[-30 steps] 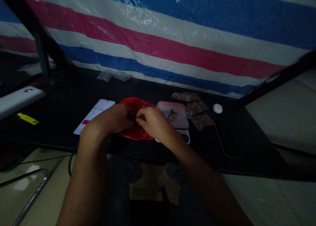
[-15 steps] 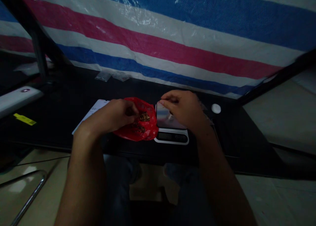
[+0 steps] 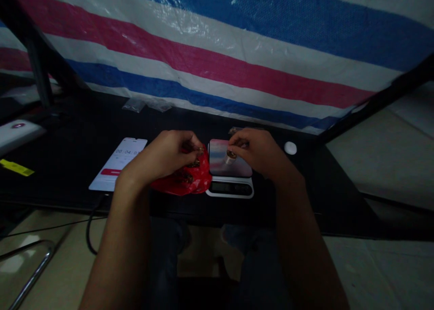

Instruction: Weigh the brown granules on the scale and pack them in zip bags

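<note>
An opened red plastic bag (image 3: 201, 179) lies on the dark table, with small brass-coloured pieces (image 3: 186, 177) in it. Over the bag, my left hand (image 3: 172, 154) has its thumb and fingers closed on small pieces too blurred to name exactly. To the right stands a small white digital scale (image 3: 210, 190) with a mirror-like weighing plate (image 3: 220, 165). My right hand (image 3: 256, 149) is above the plate, its fingertips bunched at a small brownish round thing (image 3: 231, 154). Whether that thing is gripped or rests on the plate is hard to make out.
Left of the bag lies a phone (image 3: 118, 165) showing a running timer. A round white object (image 3: 290, 147) sits to the right. Clear plastic bags (image 3: 134, 104) lie at the back, before a striped plastic sheet (image 3: 203, 59). A yellow strip (image 3: 16, 167) is at far left.
My left hand has risen slightly from the bag's contents, its fingertips now at the bag's upper right. My right fingertips have come lower and nearer the plate's middle. The view has shifted.
</note>
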A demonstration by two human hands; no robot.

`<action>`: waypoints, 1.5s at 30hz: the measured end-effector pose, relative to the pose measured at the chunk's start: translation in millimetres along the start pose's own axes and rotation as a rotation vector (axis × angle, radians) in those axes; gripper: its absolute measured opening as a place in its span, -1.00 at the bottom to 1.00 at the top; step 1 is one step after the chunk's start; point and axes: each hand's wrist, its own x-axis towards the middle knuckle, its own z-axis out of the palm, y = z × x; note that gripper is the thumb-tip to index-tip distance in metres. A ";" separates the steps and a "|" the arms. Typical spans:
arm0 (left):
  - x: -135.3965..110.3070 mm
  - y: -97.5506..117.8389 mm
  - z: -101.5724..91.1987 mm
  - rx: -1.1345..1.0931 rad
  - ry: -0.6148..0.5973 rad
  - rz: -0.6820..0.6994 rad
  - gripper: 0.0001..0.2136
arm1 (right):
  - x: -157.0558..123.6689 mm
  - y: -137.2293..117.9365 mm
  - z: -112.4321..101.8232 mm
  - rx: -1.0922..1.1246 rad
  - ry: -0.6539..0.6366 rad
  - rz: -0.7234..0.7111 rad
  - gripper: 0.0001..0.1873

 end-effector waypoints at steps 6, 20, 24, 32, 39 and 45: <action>12.4 17.7 15.3 0.020 0.044 0.110 -0.84 | -1.5 3.8 -0.8 0.024 -0.031 0.011 -0.92; 33.9 35.3 50.6 0.216 0.074 0.393 -0.82 | -9.4 17.8 -16.8 0.098 0.001 -0.015 -0.77; 35.0 40.6 56.4 0.277 0.050 0.390 -0.81 | -11.4 19.0 -17.0 0.090 -0.035 0.011 -0.77; 33.4 39.9 59.1 0.278 0.056 0.416 -0.76 | -13.8 21.5 -15.6 0.023 -0.128 0.082 -0.90; 29.7 32.0 43.3 0.170 0.102 0.439 -0.74 | -13.2 16.7 -17.5 0.080 -0.075 0.070 -0.86; 14.7 0.2 4.1 0.298 0.046 0.038 -0.73 | -5.7 -9.8 -2.4 0.039 0.015 -0.047 -0.78</action>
